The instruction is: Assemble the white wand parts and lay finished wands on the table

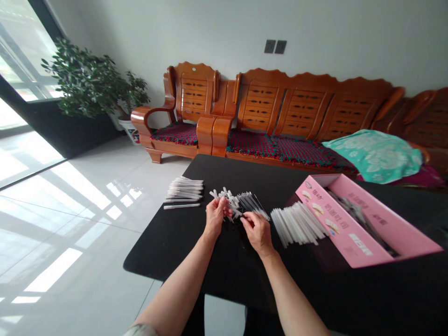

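Left hand [214, 217]: my fingers are curled inward at the near edge of the short white pieces; blur hides what they close on, so I cannot tell how firmly they grip.
Right hand [258, 231]: my thumb and forefinger are drawn together, pointing left toward the other hand; whether they pinch anything I cannot tell.
Pale piece [236, 213]: between my two sets of fingertips, its long axis slanting from upper left to lower right (it may be in my fingers or lying with the rest, too soft to say).
Short white pieces [227, 192]: heaped just beyond my left hand, the nearer of the two, their axes pointing every which way.
Thin rods [250, 203]: just beyond my right hand and nearer to it than to my left, lying roughly parallel, far ends to the left and near ends to the right.
Clear tubes [296, 224]: just to the right of my right hand, side by side, slanting the same way, well apart from my left.
Pens [185, 189]: left of and beyond my left hand, stacked crosswise on the black table [168, 247].
Pink box [341, 228]: past the tubes, farther right.
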The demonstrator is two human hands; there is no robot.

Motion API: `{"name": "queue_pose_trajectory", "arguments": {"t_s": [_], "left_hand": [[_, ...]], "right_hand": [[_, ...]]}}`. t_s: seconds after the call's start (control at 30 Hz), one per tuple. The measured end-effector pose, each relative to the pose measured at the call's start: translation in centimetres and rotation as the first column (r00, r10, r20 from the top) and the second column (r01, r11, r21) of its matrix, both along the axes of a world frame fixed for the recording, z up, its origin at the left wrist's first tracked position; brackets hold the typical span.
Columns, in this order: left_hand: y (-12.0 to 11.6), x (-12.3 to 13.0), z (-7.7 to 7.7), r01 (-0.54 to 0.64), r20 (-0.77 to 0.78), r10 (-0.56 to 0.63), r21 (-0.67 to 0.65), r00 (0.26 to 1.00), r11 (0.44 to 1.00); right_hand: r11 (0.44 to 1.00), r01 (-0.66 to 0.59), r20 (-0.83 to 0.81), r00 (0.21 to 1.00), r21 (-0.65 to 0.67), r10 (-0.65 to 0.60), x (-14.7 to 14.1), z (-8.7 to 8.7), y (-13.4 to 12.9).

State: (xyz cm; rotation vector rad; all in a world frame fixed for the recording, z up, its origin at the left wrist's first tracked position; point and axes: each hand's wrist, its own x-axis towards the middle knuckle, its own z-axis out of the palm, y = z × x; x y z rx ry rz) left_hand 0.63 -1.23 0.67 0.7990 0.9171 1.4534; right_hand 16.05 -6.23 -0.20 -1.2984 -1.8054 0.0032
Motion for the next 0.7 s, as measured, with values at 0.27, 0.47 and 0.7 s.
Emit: {"name": "queue_pose_trajectory", "arguments": {"t_s": [0.27, 0.47, 0.7], "left_hand": [[0.03, -0.05, -0.12, 0.005, -0.01, -0.005, 0.003, 1.0, 1.0], [0.16, -0.31, 0.05, -0.056, 0.021, 0.056, -0.004, 0.998, 0.998], [0.37, -0.62, 0.07, -0.146, 0.034, 0.146, -0.002, 0.989, 0.989]], "right_hand": [[1.0, -0.008, 0.023, 1.0, 0.005, 0.008, 0.02, -0.12, 0.07], [0.999, 0.048, -0.017, 0.999, -0.002, -0.048, 0.48, -0.27, 0.05], [0.992, 0.125, 0.017, 0.992, 0.003, -0.125, 0.81, -0.37, 0.06]]}}
